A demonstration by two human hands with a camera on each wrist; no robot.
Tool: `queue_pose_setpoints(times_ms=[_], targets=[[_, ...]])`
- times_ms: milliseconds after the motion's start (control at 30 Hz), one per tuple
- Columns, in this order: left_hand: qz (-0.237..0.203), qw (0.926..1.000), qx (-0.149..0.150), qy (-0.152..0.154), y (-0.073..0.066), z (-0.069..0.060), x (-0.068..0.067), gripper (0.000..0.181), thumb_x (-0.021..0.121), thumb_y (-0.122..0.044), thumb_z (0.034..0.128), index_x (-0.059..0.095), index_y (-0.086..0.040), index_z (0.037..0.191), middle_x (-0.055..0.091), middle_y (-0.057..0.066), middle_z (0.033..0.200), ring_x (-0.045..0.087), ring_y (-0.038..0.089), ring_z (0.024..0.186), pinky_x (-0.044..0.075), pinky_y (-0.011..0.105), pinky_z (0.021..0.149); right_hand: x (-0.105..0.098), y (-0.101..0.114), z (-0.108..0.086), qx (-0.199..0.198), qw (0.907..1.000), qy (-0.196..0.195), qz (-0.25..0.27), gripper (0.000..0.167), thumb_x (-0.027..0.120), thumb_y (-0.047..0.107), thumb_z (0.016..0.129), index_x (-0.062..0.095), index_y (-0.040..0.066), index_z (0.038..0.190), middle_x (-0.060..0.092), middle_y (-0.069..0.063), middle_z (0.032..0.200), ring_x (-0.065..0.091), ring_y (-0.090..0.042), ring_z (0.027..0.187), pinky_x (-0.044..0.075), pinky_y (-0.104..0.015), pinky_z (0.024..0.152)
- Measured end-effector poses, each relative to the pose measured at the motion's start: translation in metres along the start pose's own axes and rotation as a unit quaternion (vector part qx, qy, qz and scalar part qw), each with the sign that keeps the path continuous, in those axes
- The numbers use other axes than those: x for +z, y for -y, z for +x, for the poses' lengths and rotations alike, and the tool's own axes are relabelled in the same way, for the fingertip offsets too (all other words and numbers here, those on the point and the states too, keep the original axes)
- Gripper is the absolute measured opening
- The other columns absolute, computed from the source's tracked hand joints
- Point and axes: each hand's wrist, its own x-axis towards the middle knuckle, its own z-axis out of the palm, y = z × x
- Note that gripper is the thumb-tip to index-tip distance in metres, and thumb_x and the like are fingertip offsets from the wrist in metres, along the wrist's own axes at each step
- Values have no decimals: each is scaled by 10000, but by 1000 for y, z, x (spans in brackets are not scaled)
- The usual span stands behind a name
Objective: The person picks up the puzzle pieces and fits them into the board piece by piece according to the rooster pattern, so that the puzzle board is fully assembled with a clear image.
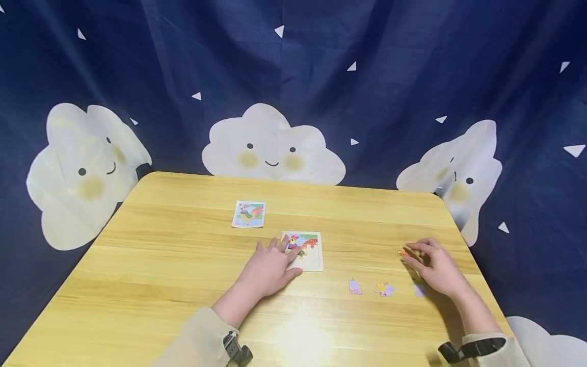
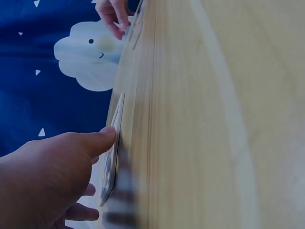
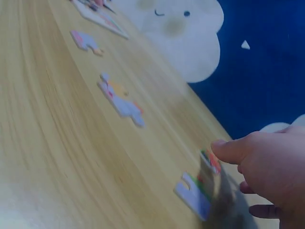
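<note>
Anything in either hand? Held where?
Right hand: small reddish puzzle piece, apparently pinched at its edges between thumb and fingers; exact contact partly hidden. Left hand: rests on the puzzle board, not gripping it.

The head camera looks forward and down from the near side over most of the desk (image 1: 160, 290) to the far curtain (image 1: 284, 61). The left wrist camera, close behind the left fingers (image 2: 82, 212), looks low across the desk, rolled sideways; the right wrist camera, also close, looks tilted past the right fingers (image 3: 263, 211). All 3 views share the picture board (image 1: 314, 263); head and right wrist also share the loose pieces (image 3: 119, 102).
</note>
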Motion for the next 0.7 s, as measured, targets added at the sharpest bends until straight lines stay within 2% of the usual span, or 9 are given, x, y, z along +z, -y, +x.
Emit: queue_pose_setpoints(times_ms=[167,300,533,700], targets=[[270,9996,-34,-108,-3,1,4,604,514,-610,1061,573,-267,1555,525,159,1564,544,462,1374,456,650,1071,-1,-10,0,344,9991,85,-222,393,822,204,956,738,-61,1234,622,-162,1121,530,-225,853,435,-299,700],[212,9996,-146,-149,-5,1,6,602,512,-606,1063,590,-250,1542,529,174,1557,529,461,1389,458,615,1088,-1,-14,2,452,9987,216,-130,395,792,236,984,734,-44,1257,620,-127,1095,510,-202,833,426,-306,681],[100,9998,-116,-127,-5,1,6,590,528,-584,1066,626,-208,1510,530,197,1552,523,484,1385,466,627,1075,0,-15,1,233,9993,264,106,294,862,119,902,778,19,1165,585,-35,947,472,-148,779,383,-259,661],[166,9998,-59,-108,-4,1,5,591,536,-585,1062,626,-211,1510,537,189,1548,535,478,1376,482,617,1061,0,-14,2,420,9983,359,204,211,866,96,892,755,32,1059,606,-40,938,501,-158,782,415,-252,669]])
